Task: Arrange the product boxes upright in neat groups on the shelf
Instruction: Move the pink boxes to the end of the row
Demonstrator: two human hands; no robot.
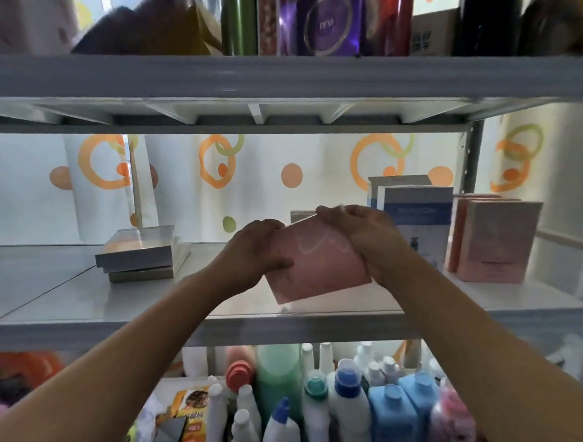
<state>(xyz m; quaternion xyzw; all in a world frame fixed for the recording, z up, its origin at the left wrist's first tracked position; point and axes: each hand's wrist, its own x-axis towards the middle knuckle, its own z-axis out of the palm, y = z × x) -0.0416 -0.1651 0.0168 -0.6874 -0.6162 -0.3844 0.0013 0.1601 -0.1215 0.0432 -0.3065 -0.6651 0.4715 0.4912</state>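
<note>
I hold a pink box (319, 263) with a white wavy line, tilted, just above the front of the middle shelf (85, 299). My left hand (254, 253) grips its left edge and my right hand (365, 237) grips its top right corner. To the right stand white and blue boxes (418, 221) upright, and beside them pale pink boxes (493, 240) upright. A stack of flat silvery boxes (140, 254) lies at the shelf's left middle. A grey box edge (301, 215) shows behind my hands.
The upper shelf (275, 76) carries a purple box (327, 19), a green tube and dark bottles. Below, several white, blue and green bottles (326, 405) crowd the lower shelf. A curtain with orange circles hangs behind. A metal upright (472, 157) stands at right.
</note>
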